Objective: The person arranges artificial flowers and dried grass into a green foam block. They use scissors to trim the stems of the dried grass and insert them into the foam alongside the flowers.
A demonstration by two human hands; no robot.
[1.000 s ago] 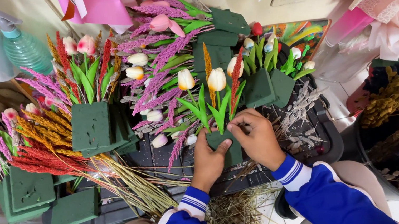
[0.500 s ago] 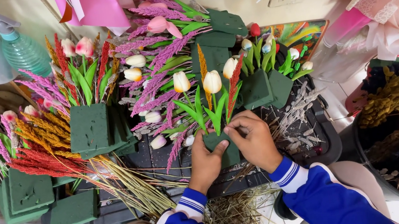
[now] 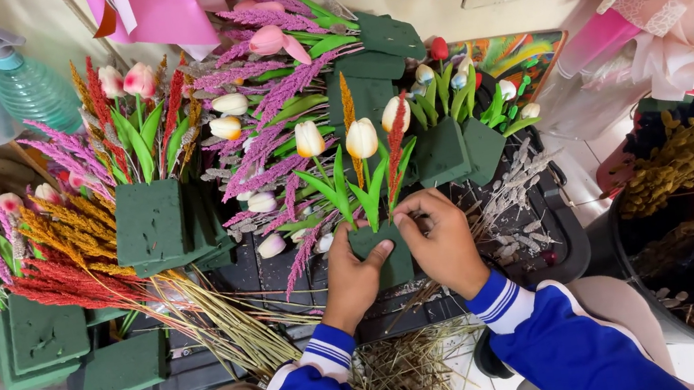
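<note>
Both hands grip one small green floral foam block [image 3: 380, 253] set on a black tray [image 3: 557, 231]. My left hand [image 3: 353, 278] clasps its left side, thumb across the front. My right hand [image 3: 439, 236] covers its right side and top corner. White tulips [image 3: 360, 138], green leaves and orange and red dried stems stand upright in that block. Both sleeves are blue with white stripes.
More green foam blocks with flowers stand around: a large one [image 3: 149, 224] at left, others [image 3: 442, 152] behind. Bare foam blocks [image 3: 122, 367] lie lower left. Dried stems litter the floor. Buckets of dried flowers [image 3: 686, 169] stand right. A spray bottle [image 3: 22, 79] is top left.
Both hands have stayed on the foam block; my right hand has shifted slightly along its top edge. Nothing else has moved.
</note>
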